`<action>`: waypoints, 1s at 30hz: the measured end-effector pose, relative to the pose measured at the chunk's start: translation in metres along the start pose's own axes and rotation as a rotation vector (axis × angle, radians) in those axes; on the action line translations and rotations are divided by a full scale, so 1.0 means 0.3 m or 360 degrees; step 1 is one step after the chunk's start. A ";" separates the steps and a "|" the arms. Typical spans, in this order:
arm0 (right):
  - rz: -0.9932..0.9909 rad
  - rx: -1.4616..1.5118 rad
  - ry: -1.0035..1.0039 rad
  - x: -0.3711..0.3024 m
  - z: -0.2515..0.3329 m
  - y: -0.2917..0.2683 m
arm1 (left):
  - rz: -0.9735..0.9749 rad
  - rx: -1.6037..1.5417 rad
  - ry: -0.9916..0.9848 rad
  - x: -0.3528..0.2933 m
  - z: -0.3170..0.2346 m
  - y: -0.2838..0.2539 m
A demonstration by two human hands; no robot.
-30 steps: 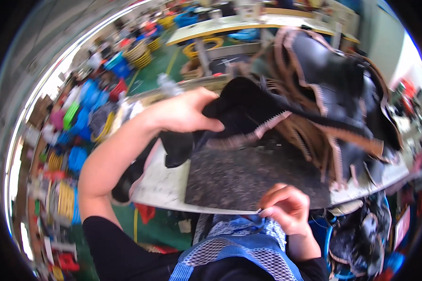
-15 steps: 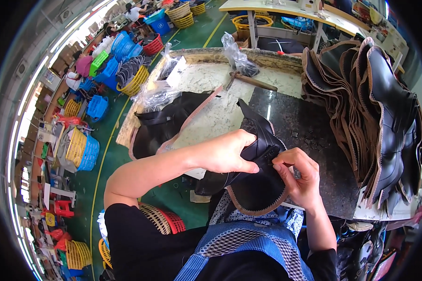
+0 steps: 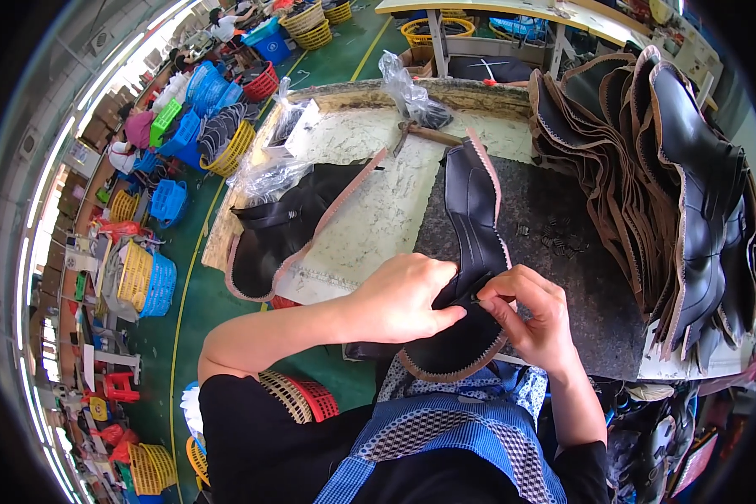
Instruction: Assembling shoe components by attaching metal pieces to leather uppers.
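A black leather shoe upper [image 3: 472, 197] with a pinked brown edge stretches from my lap side out over the worktable. My left hand [image 3: 405, 294] is closed on its middle, thumb lying across the leather. Just right of that thumb, my right hand [image 3: 531, 317] pinches at a narrow black strap on the upper; whether a small part sits between the fingertips is too small to tell. Several tiny dark metal pieces [image 3: 563, 237] lie on the dark stone slab [image 3: 554, 294] beside the hands. Another black upper [image 3: 290, 223] rests at the table's left.
A thick stack of black uppers [image 3: 689, 168] stands along the table's right side. Near the back lie a hammer [image 3: 435, 134] and a clear plastic bag [image 3: 407, 92]. A raised wooden rim [image 3: 353, 94] edges the table. Baskets and crates [image 3: 147, 277] line the floor at left.
The far part of the upper, folded near my left hand before, now extends away over the slab. Both hands stay close together on it. The whole view has shifted slightly.
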State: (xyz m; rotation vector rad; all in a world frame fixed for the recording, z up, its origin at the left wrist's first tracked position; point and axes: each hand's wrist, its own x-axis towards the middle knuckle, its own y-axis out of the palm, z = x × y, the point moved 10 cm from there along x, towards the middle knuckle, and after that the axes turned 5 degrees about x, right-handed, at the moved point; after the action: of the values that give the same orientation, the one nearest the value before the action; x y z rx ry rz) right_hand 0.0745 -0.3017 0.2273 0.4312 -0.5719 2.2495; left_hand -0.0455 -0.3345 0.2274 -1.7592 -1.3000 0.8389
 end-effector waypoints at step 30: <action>-0.0526 0.0410 0.0455 -0.111 -0.118 0.022 | -0.0881 0.0160 0.0379 -0.081 -0.049 0.012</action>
State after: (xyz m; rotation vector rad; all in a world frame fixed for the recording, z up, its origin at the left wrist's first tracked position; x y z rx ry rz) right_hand 0.0869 -0.3072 0.1801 0.2971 -0.0555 2.0193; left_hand -0.0376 -0.3614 0.2327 -1.2752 -1.4510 0.3608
